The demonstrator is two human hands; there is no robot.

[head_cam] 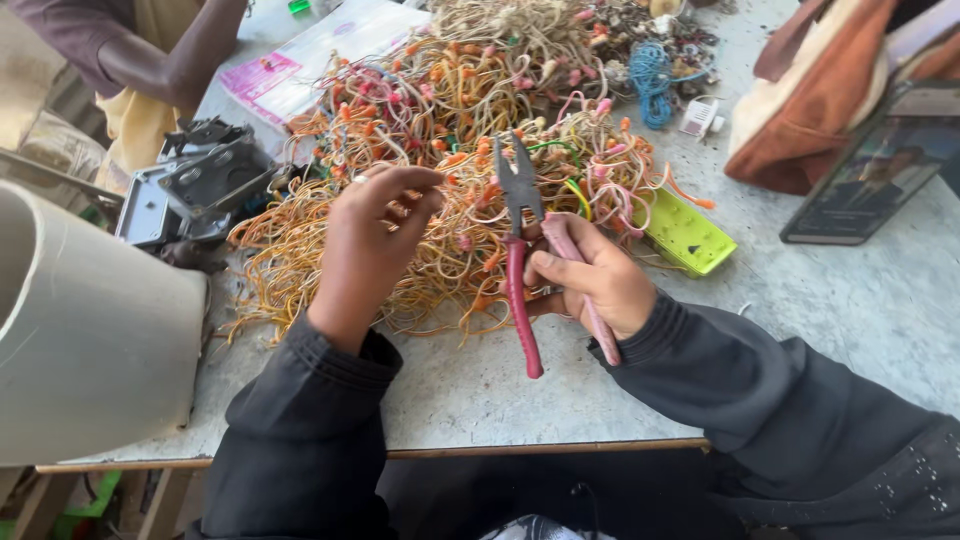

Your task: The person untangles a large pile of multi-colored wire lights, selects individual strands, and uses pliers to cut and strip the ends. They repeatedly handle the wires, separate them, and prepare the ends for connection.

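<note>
Over a wire heap [400, 200], left hand [375, 235] pinches one strand; right hand [590, 280] grips open pliers [520, 250] — feed strand squarely between jaws.

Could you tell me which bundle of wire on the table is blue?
The small coiled bundle at the far side, beyond the orange and cream tangle; everything else is warm-coloured.

A co-worker's arm [165, 50] is cut off at the top edge. The brown bag [820, 90] runs off frame. Whatever the left hand [375, 235] pinches is too small to tell.
</note>
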